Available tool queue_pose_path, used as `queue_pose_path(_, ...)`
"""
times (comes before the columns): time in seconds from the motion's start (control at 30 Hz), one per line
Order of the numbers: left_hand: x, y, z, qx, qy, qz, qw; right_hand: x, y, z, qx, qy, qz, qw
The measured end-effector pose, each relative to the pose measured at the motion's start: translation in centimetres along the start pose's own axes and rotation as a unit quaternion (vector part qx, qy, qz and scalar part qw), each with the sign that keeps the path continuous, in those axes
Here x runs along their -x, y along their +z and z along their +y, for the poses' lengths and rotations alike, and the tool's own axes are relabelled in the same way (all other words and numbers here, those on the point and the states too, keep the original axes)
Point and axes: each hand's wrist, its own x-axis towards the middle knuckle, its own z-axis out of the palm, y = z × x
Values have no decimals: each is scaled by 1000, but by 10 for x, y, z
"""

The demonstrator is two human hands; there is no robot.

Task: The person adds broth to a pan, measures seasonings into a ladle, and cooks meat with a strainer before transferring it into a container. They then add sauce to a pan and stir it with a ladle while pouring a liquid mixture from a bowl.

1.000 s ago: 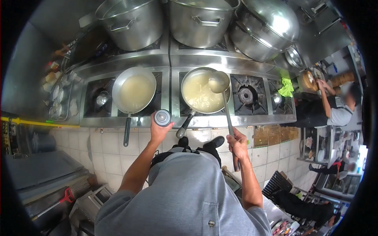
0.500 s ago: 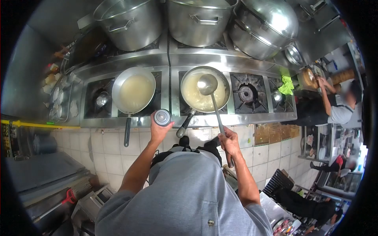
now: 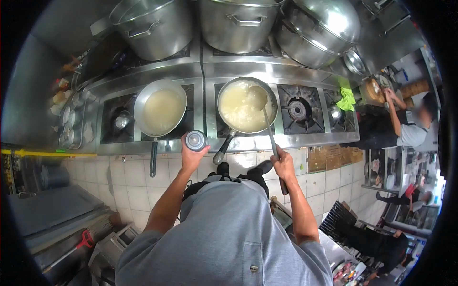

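My right hand (image 3: pixel 283 165) is wrapped around the handle of a long metal ladle (image 3: pixel 258 97). The ladle's bowl dips into pale, bubbling liquid at the right side of a frying pan (image 3: pixel 222 148) on the burner ahead of me. In my left hand (image 3: pixel 191 160) is a round grey container (image 3: pixel 195 139), seen from above, held at the stove's front edge between the two pan handles. Its contents cannot be made out. A second frying pan (image 3: pixel 153 159) with smoother pale liquid sits on a burner to the left, touched by neither hand.
Large steel pots (image 3: pixel 234 28) and a domed lidded pot (image 3: pixel 329 28) line the back of the stove. Right of the pan is a bare burner (image 3: pixel 298 109), then a green cloth (image 3: pixel 346 99). A co-worker (image 3: pixel 410 126) stands at the right; others are farther off.
The ladle's bowl has moved right and dipped deeper into the liquid, now partly under it. My right hand has shifted slightly up and to the right. My left hand holds nearly still.
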Motion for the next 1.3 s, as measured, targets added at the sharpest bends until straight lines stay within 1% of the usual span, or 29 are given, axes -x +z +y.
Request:
queue_pose_path(0.03,0,0,3,0,0,0,1000,-2,3,5,0,0,0,1000)
queue_pose_path(0.1,0,-1,9,-4,4,3,1000,-5,13,19,78,-75,64,992)
queue_pose_path(0.23,1,-1,15,-15,-10,12,1000,-4,30,23,87,-105,78,988)
queue_pose_path(0.3,0,-1,18,-5,-19,0,1000,0,37,16,-8,-88,46,995)
queue_pose_path(0.33,0,-2,14,-5,-18,0,1000,1,40,11,-9,-88,46,995)
queue_pose_path(0.37,0,-1,10,-9,-10,3,1000,3,41,5,-156,-4,-24,988)
queue_pose_path(0.4,0,0,6,-13,-1,5,1000,5,44,1,-298,81,-92,947)
queue_pose_path(0.43,0,1,5,-13,-1,4,1000,6,50,0,-397,96,-109,906)
queue_pose_path(0.47,0,0,5,-12,-3,3,1000,10,47,-14,-398,97,-108,906)
queue_pose_path(0.53,0,0,5,-12,-6,1,1000,16,38,-37,-535,168,-135,817)
queue_pose_path(0.57,0,0,6,-4,-9,0,1000,16,38,-36,-555,172,-144,801)
queue_pose_path(0.7,0,0,9,-9,-11,2,1000,21,32,-42,-527,181,-145,818)
queue_pose_path(0.77,1,0,8,-6,-13,1,1000,26,26,-44,-440,127,-140,878)
queue_pose_path(0.8,1,0,8,-2,-14,-1,1000,27,23,-42,-439,127,-141,878)
queue_pose_path(0.87,0,0,8,-4,-14,2,1000,31,17,-42,-353,92,-116,924)
queue_pose_path(0.9,0,0,7,-5,-13,3,1000,32,13,-42,-353,92,-117,924)
queue_pose_path(0.97,0,0,2,-9,-11,2,1000,37,2,-50,-252,84,-92,960)
queue_pose_path(1.0,0,0,0,-13,-7,0,1000,37,4,-45,-252,84,-92,960)
queue_pose_path(1.07,-1,-1,3,-20,-13,1,1000,36,14,-28,-147,-6,-17,989)
queue_pose_path(1.1,0,-1,5,-26,-20,1,999,36,20,-21,-147,-6,-17,989)
queue_pose_path(1.2,-1,-3,15,-20,-24,-8,999,34,26,-17,-137,-61,9,989)
queue_pose_path(1.27,-2,-3,10,-22,-23,-8,999,36,22,-34,-214,5,-63,975)
queue_pose_path(1.3,-2,-2,7,-25,-23,-7,999,36,20,-41,-215,6,-62,975)
